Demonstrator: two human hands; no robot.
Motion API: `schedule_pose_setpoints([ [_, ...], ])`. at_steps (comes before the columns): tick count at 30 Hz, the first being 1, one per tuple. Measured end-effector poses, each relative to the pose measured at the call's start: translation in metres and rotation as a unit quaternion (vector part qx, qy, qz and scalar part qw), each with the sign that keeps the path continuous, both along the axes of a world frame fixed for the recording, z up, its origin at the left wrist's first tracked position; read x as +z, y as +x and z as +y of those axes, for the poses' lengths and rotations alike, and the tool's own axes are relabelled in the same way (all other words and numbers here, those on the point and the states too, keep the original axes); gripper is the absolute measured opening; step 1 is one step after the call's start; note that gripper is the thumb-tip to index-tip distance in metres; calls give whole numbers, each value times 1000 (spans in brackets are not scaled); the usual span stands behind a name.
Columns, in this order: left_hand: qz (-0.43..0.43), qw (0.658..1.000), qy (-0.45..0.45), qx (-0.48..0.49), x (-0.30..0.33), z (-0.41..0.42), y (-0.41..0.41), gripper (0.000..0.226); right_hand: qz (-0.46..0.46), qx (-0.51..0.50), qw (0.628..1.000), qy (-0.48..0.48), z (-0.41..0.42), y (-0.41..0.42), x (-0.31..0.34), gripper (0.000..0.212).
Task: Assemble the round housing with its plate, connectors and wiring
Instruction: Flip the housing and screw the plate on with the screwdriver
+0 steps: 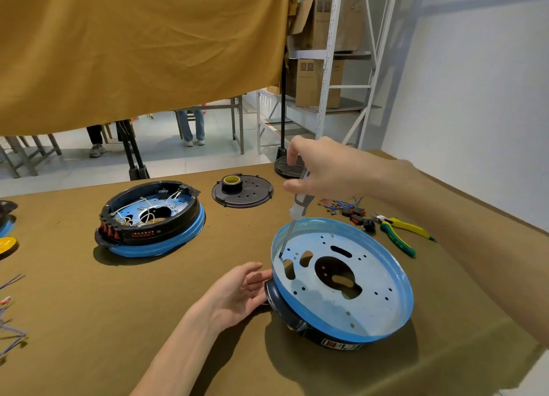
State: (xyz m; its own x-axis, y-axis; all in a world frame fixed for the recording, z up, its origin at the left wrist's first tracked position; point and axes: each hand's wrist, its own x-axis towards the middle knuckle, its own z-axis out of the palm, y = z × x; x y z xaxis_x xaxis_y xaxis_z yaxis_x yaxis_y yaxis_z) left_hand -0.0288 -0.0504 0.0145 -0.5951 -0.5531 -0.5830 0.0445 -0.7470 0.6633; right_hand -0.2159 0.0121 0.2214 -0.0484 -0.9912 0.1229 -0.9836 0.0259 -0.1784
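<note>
Left hand: our left hand [237, 291] lies palm up with fingers nearly straight, fingertips touching the black side of the housing at its 9 o'clock edge; it grips nothing.
Housing: the round housing [297, 315] sits tilted on the brown table [89, 321], toward 5 o'clock from the scene's centre, its black rim low on the near left.
Plate: we see the light blue plate [371, 303] seated in the housing, pierced by a large central opening, oval slots and small holes.
Screwdriver: the screwdriver [292, 220] stands nearly upright, its tip touching the plate at about 10 o'clock, just beside an oval slot.
Right hand: our right hand [323, 170] curls its fingers and thumb round the screwdriver's grey handle from above.
Pliers: yellow-green pliers [398, 232] lie at 2 o'clock from the housing.
Connectors: red and black connectors with blue wiring [353, 211] lie just left of the pliers.
Second housing: another housing [154, 220], wired inside, rests at 10 o'clock.
Cover: a black round cover [252, 196] carries a roll of tape [232, 182], at 12 o'clock.
</note>
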Motion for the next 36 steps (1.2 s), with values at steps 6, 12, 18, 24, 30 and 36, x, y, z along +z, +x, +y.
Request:
schedule_pose_setpoints([
  [6, -5, 1000, -8, -25, 0, -2, 0, 52, -11, 20, 998, 60, -2, 2, 3, 55],
  [12, -13, 999, -18, -33, 0, -3, -1, 58, -9, 16, 998, 55, -6, 5, 2, 53],
  [18, -23, 999, -26, -27, 0, -1, -2, 56, 21, 7, 999, 33, -8, 7, 1, 45],
  [24, -22, 999, -30, -34, 2, 0, -1, 57, 16, 17, 1000, 21, -8, 10, 0, 43],
  [30, -20, 999, -25, -37, 2, -2, 0, 56, -7, 35, 999, 5, -7, 11, -4, 43],
  [36, -10, 999, -2, -31, 3, -3, 2, 48, -15, 48, 998, 29, -8, 9, -7, 51],
])
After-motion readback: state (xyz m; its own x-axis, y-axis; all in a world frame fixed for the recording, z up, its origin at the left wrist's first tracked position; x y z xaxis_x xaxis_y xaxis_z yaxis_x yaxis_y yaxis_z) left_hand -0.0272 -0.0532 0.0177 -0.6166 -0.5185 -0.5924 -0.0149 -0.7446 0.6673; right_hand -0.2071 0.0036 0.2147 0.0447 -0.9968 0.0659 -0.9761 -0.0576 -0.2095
